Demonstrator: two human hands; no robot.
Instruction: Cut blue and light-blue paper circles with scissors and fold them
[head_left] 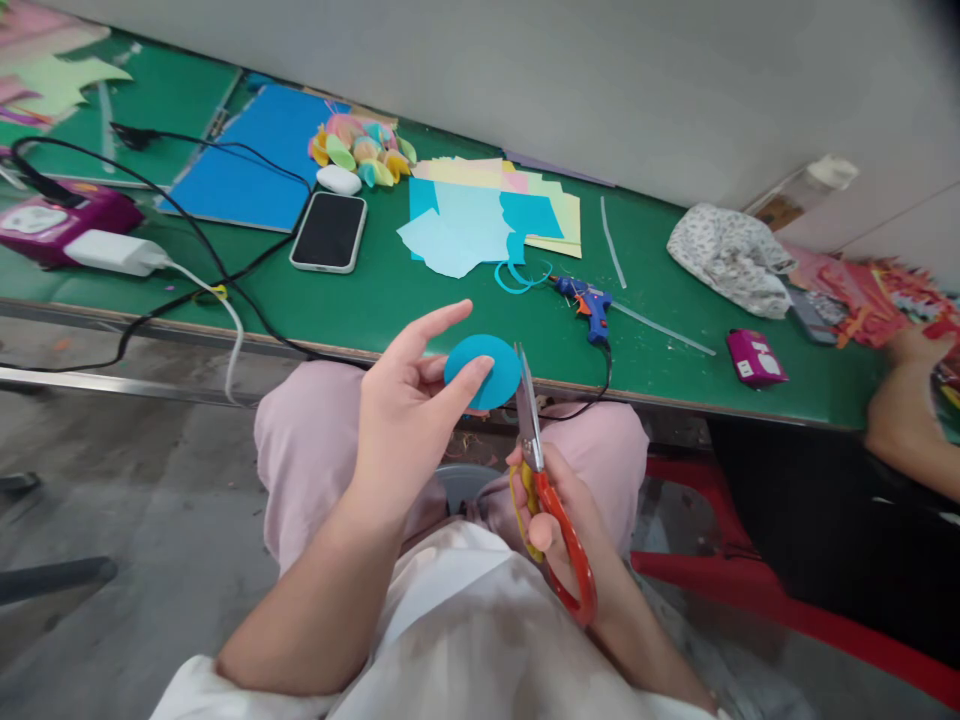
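My left hand (409,410) pinches a round piece of blue paper (474,378) between thumb and fingers, above my lap. In my right hand (566,490) is a pair of scissors (531,440) with one orange and one yellow handle. The blades point up and sit close together, right beside the paper disc's right edge; whether they touch it I cannot tell. Beyond the hands, on the green table (420,310), lie sheets of cut coloured paper (465,225) and thin curled blue paper strips (517,280).
A blue glue gun (589,303) lies by a clear glue stick (664,328). Further left are a phone (328,232), a white case (339,180), paper petals (364,150) and a purple power socket (67,222) with cables. At right, another person's hand (919,350) works near red paper pieces.
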